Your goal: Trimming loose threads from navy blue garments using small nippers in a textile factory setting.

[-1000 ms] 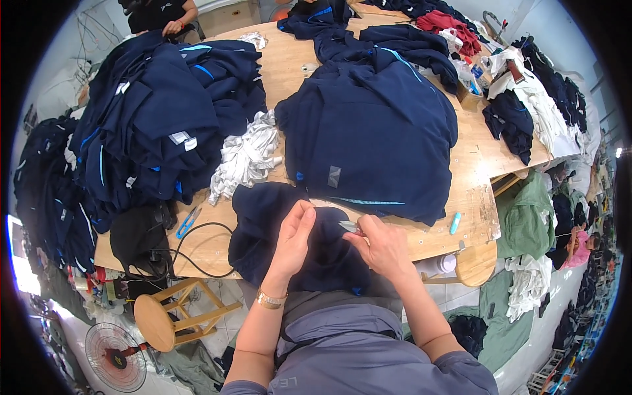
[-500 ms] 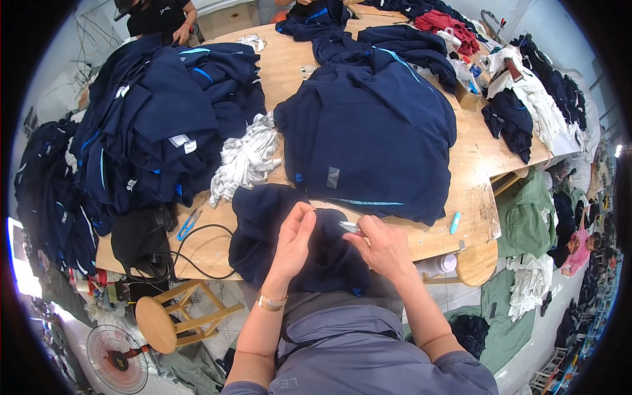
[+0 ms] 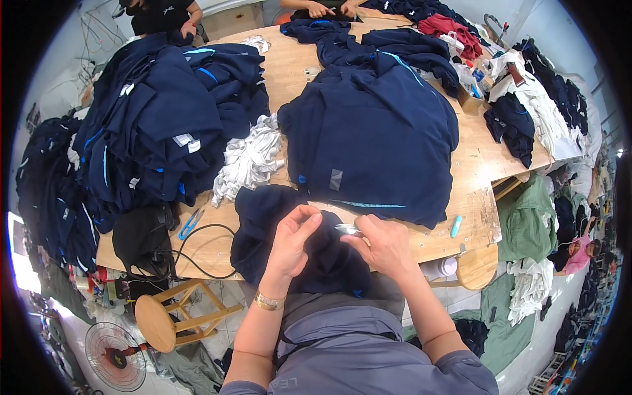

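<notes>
The right hand (image 3: 385, 245) gripped small silver snips (image 3: 347, 229) between thumb and fingers, the blades pointing toward nine o'clock. The left hand (image 3: 294, 240) faced them, its thumb and forefinger brought close together; whether they pinched cloth or thread, I could not tell. A gold-coloured band (image 3: 270, 301) circled the left wrist. Beneath both hands a dark navy garment (image 3: 263, 217) lay bunched over the near edge of the wooden worktop (image 3: 474, 204)

Clockwise from the hands, a broad navy stack (image 3: 382, 145) with a light-blue stripe filled the space toward twelve and one. A turquoise marker (image 3: 455, 226) lay at three, with green cloth (image 3: 526, 217) farther out. At eight stood a wooden stool (image 3: 155, 322) and, beyond it, a fan (image 3: 115, 355). Blue-handled snips (image 3: 189, 224) rested at nine, just beside a black bag (image 3: 139, 240). Toward ten, white strips (image 3: 250, 155) lay tangled against a large navy heap (image 3: 164, 105). At far twelve, a co-worker's hands (image 3: 332, 9) showed above dark cloth
</notes>
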`<move>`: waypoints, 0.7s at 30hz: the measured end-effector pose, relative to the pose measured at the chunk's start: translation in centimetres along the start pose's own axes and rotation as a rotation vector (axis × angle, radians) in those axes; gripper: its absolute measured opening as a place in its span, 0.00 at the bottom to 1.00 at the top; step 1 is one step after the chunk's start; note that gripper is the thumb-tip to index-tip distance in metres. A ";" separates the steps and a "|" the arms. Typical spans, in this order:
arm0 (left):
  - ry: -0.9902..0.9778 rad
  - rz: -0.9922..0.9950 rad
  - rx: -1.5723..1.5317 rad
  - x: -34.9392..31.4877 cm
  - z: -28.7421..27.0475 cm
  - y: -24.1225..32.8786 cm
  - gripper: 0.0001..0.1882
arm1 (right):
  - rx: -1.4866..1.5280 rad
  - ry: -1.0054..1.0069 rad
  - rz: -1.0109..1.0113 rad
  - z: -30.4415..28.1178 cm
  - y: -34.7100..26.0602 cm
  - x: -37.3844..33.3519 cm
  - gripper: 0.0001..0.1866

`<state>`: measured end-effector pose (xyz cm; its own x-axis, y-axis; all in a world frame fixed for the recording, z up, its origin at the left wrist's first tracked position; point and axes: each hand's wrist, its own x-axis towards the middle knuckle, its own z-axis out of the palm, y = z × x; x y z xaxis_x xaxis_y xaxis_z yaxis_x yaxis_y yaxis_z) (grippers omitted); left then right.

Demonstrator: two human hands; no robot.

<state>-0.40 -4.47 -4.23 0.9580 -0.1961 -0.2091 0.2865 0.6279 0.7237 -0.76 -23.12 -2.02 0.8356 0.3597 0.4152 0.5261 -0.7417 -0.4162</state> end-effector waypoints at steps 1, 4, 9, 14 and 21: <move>0.002 0.004 0.015 0.0 0.1 0.1 0.04 | -0.010 -0.008 -0.017 0.0 0.0 0.1 0.18; 0.000 0.025 0.068 -0.2 0.4 0.5 0.06 | -0.028 -0.020 -0.046 -0.1 -0.1 0.3 0.18; -0.012 0.053 0.151 -0.2 0.5 0.6 0.06 | -0.047 -0.031 -0.071 -0.2 -0.2 0.7 0.18; -0.012 0.072 0.217 -0.2 0.6 0.7 0.07 | -0.086 -0.045 -0.089 -0.6 -0.1 0.6 0.18; -0.041 0.079 0.269 -0.2 0.6 0.9 0.11 | 0.231 -0.103 0.102 -0.8 0.5 0.5 0.17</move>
<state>-0.35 -4.30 -3.10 0.9745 -0.1884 -0.1217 0.1922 0.4214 0.8863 -0.25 -23.75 -1.34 0.8916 0.3542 0.2820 0.4505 -0.6325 -0.6300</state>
